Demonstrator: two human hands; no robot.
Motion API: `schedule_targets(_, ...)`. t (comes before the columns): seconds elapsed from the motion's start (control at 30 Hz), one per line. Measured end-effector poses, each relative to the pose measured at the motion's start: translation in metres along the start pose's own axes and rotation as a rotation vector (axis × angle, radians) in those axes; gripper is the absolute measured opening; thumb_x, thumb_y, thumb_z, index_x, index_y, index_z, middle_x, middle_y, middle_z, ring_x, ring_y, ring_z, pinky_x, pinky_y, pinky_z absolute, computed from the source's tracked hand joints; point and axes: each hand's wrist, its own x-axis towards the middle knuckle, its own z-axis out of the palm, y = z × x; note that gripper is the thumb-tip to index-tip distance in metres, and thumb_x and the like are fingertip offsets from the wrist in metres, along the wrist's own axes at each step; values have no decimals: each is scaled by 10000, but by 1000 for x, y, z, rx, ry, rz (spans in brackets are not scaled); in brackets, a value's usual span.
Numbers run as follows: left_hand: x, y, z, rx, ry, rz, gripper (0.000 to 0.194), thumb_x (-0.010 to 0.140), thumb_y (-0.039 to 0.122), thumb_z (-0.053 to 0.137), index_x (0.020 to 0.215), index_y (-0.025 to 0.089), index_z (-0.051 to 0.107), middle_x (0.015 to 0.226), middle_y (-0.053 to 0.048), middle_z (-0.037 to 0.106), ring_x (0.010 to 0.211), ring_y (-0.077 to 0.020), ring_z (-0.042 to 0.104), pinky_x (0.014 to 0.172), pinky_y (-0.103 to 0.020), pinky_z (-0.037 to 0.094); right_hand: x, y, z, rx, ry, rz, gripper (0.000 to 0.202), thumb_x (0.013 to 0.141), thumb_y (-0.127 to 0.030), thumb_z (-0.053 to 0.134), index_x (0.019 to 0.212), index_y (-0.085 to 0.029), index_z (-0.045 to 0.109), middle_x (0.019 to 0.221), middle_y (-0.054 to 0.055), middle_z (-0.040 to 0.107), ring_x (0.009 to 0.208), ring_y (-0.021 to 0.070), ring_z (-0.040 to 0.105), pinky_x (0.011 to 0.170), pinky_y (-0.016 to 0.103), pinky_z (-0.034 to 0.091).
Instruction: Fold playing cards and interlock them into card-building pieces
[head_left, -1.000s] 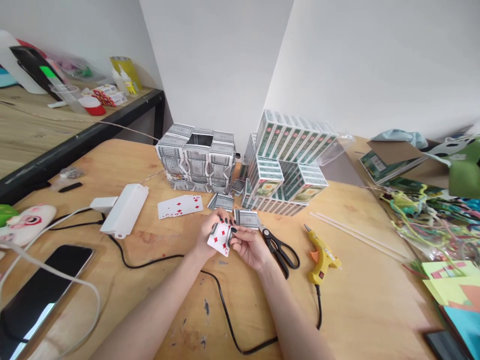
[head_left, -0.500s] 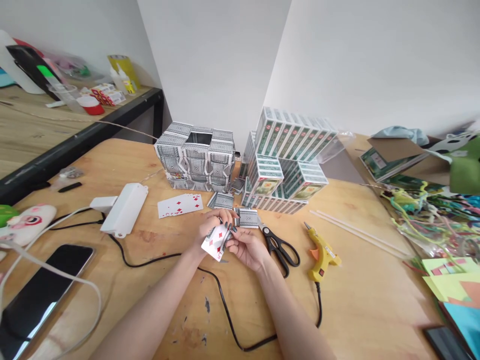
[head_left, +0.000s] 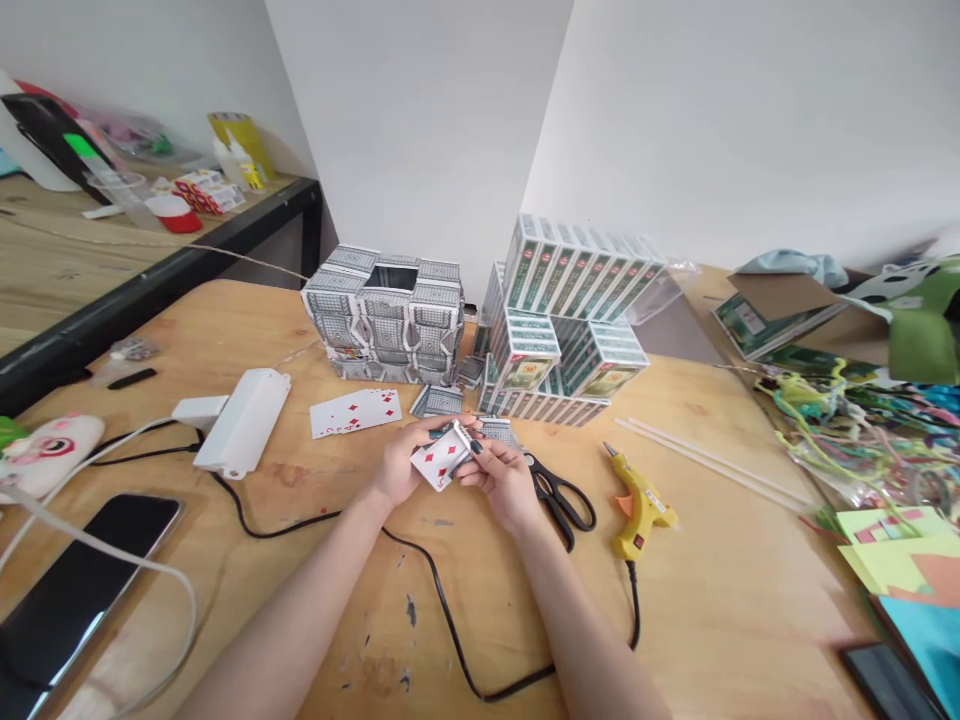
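Note:
Between both hands is a diamond playing card, tilted, its upper right part bent with patterned back showing. My left hand grips its left and upper side. At its right edge, my right hand pinches it with thumb and fingers. Patterned cards lie just beyond the hands, one group and another partly hidden by my fingers. A fanned row of face-up diamond cards is to the left. Behind stands a box-like structure of folded cards with an opening on top.
Black scissors and a yellow glue gun lie right of the hands, near clear sticks. Stacked card boxes stand behind. A white power strip, phone and cables lie left; a black cord crosses below my forearms.
The card has been turned and bent more at its upper right edge. My left fingers have shifted along its upper side. The whole view has moved slightly.

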Motion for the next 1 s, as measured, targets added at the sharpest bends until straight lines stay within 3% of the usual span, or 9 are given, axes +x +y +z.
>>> schedule_targets(0.13,2,-6,2,200,134,-15,280,679,316,578,883,143,659,894,-87,657,745,-197,589,646,-300,449,-1,1,6,-225,64,-161,261,706,-369,656,807,-128,647,628,41,686,559,175,663,519,276,563)
schedule_targets(0.23,4,-11,7,369,312,20,246,638,339,654,790,145,654,751,-35,649,641,-144,565,546,-232,419,-3,3,10,-321,77,-204,267,726,-398,621,818,-149,645,668,44,691,600,200,671,551,313,566)
schedule_targets(0.3,4,-14,10,417,367,60,235,641,357,651,728,138,649,681,-18,633,606,-129,549,515,-215,400,-3,4,10,-338,77,-212,266,727,-405,616,822,-158,644,682,46,693,611,206,672,568,326,565)
schedule_targets(0.57,2,-18,7,402,307,31,260,693,373,610,760,131,679,637,-14,633,536,-116,519,473,-213,372,-2,-3,5,-319,-44,-129,288,703,-410,640,806,-140,645,641,45,685,556,194,662,534,314,555)
schedule_targets(0.73,1,-16,8,474,254,39,264,695,374,612,789,144,702,676,-21,661,629,-150,573,549,-232,413,-2,-2,2,-351,-131,-27,349,741,-462,580,796,-121,629,540,31,654,474,168,640,465,266,527)
schedule_targets(1.0,1,-16,7,479,239,26,265,716,365,587,808,147,706,655,-25,663,647,-161,588,559,-237,433,-3,2,4,-461,-69,-67,381,748,-481,551,820,-114,628,556,41,661,405,139,612,416,224,499)
